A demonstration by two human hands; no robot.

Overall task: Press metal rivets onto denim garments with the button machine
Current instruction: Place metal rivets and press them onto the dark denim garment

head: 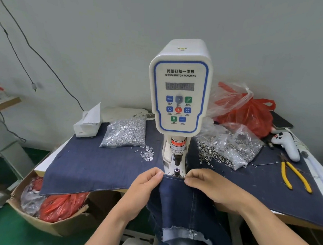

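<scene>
The white servo button machine stands at the table's middle, its black punch above a round lower die. A dark denim garment hangs from the table's front, its top edge held just in front of the die. My left hand pinches that edge on the left. My right hand pinches it on the right. A clear bag of silver rivet tacks lies left of the machine, with a few loose ones beside it. An open bag of ring-shaped rivet caps spills out on the right.
Blue denim cloth covers the table. Yellow-handled pliers and a white controller lie at the right, red plastic bags behind. A white tissue box sits at back left. A cardboard box of bags stands on the floor at left.
</scene>
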